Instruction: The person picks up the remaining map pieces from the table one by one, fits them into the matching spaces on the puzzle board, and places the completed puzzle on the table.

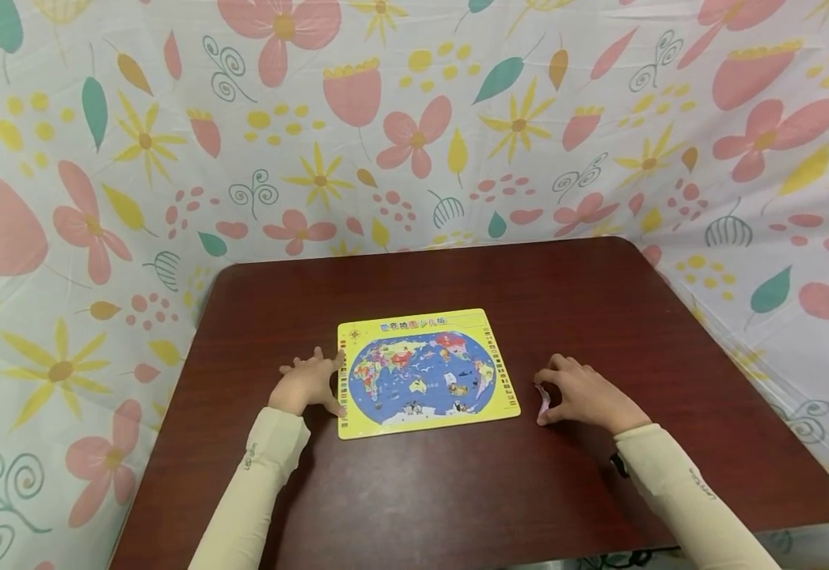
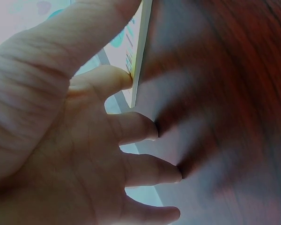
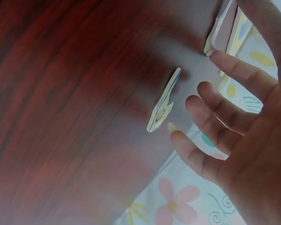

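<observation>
A yellow-bordered world map board (image 1: 421,380) with a blue oval map lies flat on the table. My left hand (image 1: 306,381) rests at its left edge, thumb and index finger touching the border, the other fingers spread on the tabletop. Right of the board, my right hand (image 1: 585,393) pinches a thin, pinkish puzzle piece (image 1: 543,404) between thumb and index finger. That piece (image 3: 218,30) appears edge-on in the right wrist view. Another flat, irregular piece (image 3: 161,105) lies on the table near the right hand's outer fingers; the hand hides it in the head view.
The dark red-brown wooden table (image 1: 414,499) has rounded corners. A flower-patterned cloth (image 1: 414,119) hangs behind it and along the sides. Some black cables (image 1: 621,560) show below the front edge. A dark band (image 1: 619,465) sits at the right wrist.
</observation>
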### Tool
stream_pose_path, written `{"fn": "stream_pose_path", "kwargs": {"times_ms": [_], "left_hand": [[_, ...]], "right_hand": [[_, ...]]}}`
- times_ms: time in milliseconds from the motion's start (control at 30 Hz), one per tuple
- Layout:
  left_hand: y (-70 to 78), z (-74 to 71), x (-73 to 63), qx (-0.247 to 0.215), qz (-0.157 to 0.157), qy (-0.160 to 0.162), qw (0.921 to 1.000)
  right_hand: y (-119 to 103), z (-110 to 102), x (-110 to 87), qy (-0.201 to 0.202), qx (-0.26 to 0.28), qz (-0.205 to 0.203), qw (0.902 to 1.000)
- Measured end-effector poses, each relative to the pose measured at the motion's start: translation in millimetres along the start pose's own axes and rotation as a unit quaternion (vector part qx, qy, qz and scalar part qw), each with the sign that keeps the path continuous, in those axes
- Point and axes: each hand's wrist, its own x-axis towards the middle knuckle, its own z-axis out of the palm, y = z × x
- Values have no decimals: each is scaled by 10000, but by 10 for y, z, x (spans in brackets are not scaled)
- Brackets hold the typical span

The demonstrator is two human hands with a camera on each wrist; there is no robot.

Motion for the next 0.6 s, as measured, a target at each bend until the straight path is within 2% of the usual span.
{"fn": "stream_pose_path", "kwargs": {"times_ms": [233,600], "left_hand": [[1,-7,-2,-1,-9,10,10000],[3,3,3,7,-47,29,10000]], "right_hand": [[30,-36,52,0,-28,-4,10000],[-63,-102,206,320,-31,-51,9995]]}}
